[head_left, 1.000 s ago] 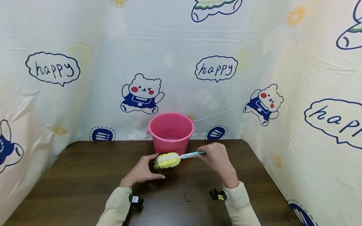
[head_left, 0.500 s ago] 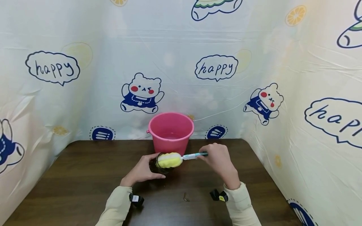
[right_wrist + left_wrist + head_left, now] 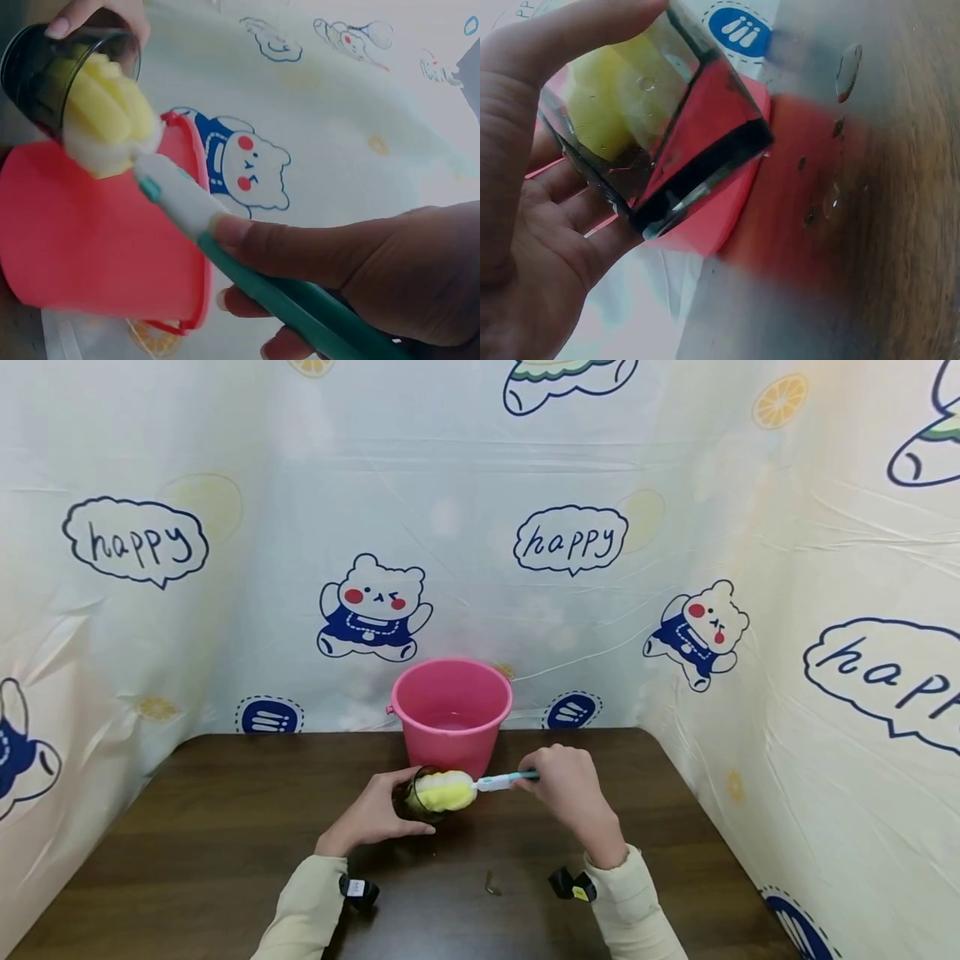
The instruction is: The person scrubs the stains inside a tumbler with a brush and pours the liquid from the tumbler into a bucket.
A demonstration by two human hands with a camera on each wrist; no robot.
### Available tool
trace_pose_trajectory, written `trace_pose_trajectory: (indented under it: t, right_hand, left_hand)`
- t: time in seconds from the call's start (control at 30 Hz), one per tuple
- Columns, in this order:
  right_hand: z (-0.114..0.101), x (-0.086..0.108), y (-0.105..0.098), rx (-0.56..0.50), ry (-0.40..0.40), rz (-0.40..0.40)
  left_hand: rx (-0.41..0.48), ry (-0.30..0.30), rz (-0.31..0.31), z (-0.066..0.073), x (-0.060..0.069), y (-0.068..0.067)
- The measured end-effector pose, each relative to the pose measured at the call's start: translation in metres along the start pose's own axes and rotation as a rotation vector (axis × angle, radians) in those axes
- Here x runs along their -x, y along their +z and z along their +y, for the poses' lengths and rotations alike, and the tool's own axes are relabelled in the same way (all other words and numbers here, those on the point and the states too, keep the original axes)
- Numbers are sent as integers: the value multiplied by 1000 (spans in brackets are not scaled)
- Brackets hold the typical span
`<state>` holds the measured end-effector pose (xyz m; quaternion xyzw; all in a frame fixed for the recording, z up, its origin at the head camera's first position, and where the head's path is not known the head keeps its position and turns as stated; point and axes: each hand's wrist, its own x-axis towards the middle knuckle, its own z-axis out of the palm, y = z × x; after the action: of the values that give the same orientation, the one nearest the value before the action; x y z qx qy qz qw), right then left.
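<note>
At the left, we see a cream sleeve [image 3: 303, 906] with a small black wrist camera [image 3: 358, 890] at its cuff, over the dark brown worktop [image 3: 225, 827]. From that sleeve reaches the left hand [image 3: 375, 810], which grasps a dark, see-through glass [image 3: 405, 806] between thumb and fingers. We see the glass tilted over, its mouth facing right, just in front of the bucket. In it sits part of a yellow and white sponge [image 3: 448, 792]; the rest of the sponge sticks out past the rim. From the left wrist view, we make out drops on the wall of the glass and drops of liquid [image 3: 847, 71] on the worktop.

Behind the glass, a pink bucket [image 3: 450, 747] stands upright near the back edge of the worktop, open at the top. We notice a pale sheen at its bottom, but we cannot tell whether that is water. Nearer to us, slightly right of the glass, lies a small brownish mark [image 3: 491, 883], too small to name.

Further right, the sponge runs into a white and green handle [image 3: 497, 782]. The right hand [image 3: 567, 789] grasps this handle, thumb along it and fingers curled beneath. Below that hand, we see another black wrist camera beside the other cream sleeve [image 3: 637, 897].
</note>
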<state>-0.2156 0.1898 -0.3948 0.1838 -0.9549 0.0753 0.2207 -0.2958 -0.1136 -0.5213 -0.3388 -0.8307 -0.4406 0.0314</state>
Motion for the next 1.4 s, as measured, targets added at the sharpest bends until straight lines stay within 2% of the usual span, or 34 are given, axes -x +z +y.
trace_pose_trajectory:
  t: [0.17,0.3,0.57,0.7,0.83,1.0,1.23,1.4]
  right_hand:
    - [-5,0,3,-13,-37,-8]
    - [-5,-1,6,-17,3,23]
    - [-9,1,1,-16,10,-30]
    - [-12,2,-1,-66,84,9]
    - [-14,2,0,-80,140,-6]
    - [-16,3,-3,-79,132,-47]
    - [-16,4,-4,-83,192,-2]
    - [-19,6,-4,-59,158,-45]
  left_hand:
    - [-3,-3,-31,0,1,1]
    - [16,16,-26,-1,1,1]
    - [10,-12,-23,1,0,-2]
    - [35,-2,-14,2,1,-2]
    - [41,0,-1,-1,1,-3]
    - [25,-3,-5,1,0,-3]
    - [43,17,-3,4,-1,0]
    - [6,-5,-6,2,0,1]
